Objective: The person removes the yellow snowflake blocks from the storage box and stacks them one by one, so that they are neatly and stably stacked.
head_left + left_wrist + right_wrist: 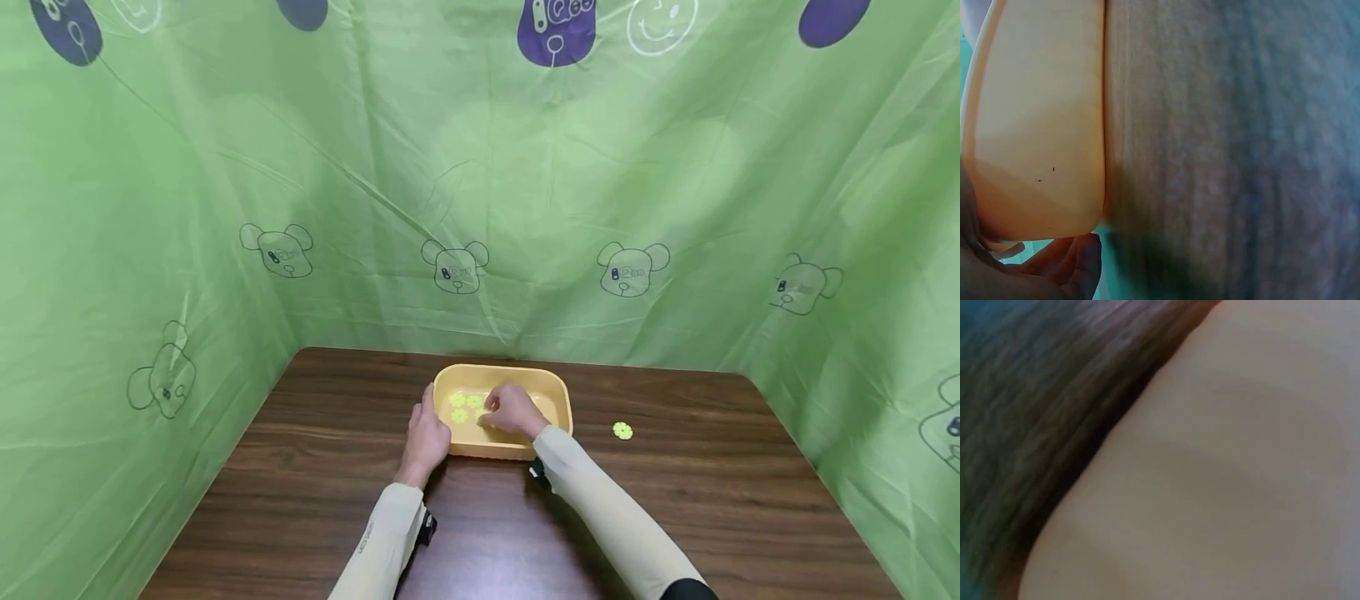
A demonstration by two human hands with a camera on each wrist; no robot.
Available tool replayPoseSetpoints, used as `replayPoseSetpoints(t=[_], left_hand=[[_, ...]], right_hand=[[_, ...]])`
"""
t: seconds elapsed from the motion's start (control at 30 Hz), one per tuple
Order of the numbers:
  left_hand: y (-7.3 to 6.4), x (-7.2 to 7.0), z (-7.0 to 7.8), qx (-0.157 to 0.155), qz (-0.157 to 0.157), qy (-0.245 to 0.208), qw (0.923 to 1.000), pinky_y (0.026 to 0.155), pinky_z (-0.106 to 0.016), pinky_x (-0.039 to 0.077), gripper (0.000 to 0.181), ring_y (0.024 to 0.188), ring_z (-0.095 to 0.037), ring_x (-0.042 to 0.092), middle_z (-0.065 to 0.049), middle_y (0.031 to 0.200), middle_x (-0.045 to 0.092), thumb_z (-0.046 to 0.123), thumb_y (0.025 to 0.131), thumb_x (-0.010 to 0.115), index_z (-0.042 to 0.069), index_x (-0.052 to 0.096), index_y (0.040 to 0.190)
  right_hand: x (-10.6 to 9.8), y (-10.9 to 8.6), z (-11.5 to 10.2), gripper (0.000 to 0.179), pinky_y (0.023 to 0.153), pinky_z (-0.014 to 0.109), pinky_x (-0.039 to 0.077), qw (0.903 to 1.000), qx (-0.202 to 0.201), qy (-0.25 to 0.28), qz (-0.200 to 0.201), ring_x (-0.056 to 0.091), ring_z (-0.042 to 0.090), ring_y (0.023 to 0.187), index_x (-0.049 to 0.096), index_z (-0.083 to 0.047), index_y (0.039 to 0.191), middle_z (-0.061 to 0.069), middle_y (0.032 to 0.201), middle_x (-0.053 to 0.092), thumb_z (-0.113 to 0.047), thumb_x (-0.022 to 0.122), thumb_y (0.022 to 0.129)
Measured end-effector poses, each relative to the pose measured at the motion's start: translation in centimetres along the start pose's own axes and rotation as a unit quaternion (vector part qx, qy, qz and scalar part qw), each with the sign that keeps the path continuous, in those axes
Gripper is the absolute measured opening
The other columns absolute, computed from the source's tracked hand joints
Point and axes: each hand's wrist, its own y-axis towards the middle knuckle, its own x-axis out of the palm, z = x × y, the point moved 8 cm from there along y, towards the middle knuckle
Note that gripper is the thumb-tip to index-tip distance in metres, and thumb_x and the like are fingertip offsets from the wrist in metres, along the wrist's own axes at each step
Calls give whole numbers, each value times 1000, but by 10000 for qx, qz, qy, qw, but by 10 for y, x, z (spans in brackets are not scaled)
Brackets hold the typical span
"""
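A yellow plastic tub (pixel 555 400) stands on the table with several small yellow-green flower-shaped pieces (pixel 458 416) lying flat on its floor, toward the left. My left hand (pixel 426 437) holds the tub's left end, fingers along the outer wall and thumb near the front corner. In the left wrist view the fingertips (pixel 1088 262) touch the end wall of the tub (pixel 1041 125). Inside the tub, my right hand (pixel 515 410) has bent fingers and pinches a flower-shaped piece (pixel 481 412), mostly hidden by them. Only a pale surface and blurred table fill the right wrist view.
One more flower-shaped piece (pixel 622 431) lies on the dark wooden table (pixel 712 483), right of the tub. Green printed curtains (pixel 525 183) hang behind the table and on both sides.
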Motion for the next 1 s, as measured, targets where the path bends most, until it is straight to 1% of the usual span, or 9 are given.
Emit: replayPoseSetpoints(t=[0.17,0.4,0.53,0.63,0.8,0.87,1.0], left_hand=[[-2,-2,-1,-95,-7,10,10000,102,-56,47,74,119,-43,58,-29,130,55,0,91,46,10,26,161],[-1,-3,0,-80,17,28,10000,102,-57,46,75,120,-44,57,-29,132,54,-1,89,47,9,26,161],[-1,-2,0,-140,-16,20,9999,103,-56,46,75,120,-44,57,-29,133,54,0,90,47,11,25,161],[-1,-3,0,-99,-18,8,9999,103,-56,46,75,120,-43,57,-29,133,54,0,90,47,10,26,161],[0,-3,2,-6,1,11,10000,102,-57,46,75,119,-44,57,-30,131,54,-1,89,47,8,27,160],[0,-3,1,-32,-19,28,10000,102,-57,46,75,120,-44,57,-30,132,54,0,89,47,9,27,160],[1,-2,1,-23,-54,33,10000,103,-57,46,75,122,-45,56,-31,135,52,0,88,47,8,26,160]], right_hand=[[3,-3,-11,28,76,36,55,9996,-165,-241,-43,65,20,79,73,1,96,9,85,72,-14,86,76],[0,-7,-13,26,76,35,54,9999,-8,-148,-46,63,18,79,73,1,96,11,88,72,-11,85,77],[2,-6,-12,26,77,35,54,9999,48,-82,-136,61,17,79,72,2,98,9,88,70,-10,84,78],[4,-4,-10,27,78,34,53,9998,75,-77,-191,60,16,79,70,1,100,8,88,68,-10,83,80],[5,-3,-9,20,77,33,53,9996,41,-142,-243,61,16,80,69,-1,96,5,87,68,-9,80,81],[5,-4,-9,19,77,32,53,9995,42,-179,-271,61,16,80,69,-2,95,3,86,67,-9,79,81],[6,-5,-10,26,73,32,50,9995,14,-64,-320,58,16,74,66,-1,99,3,81,64,-11,80,79]])
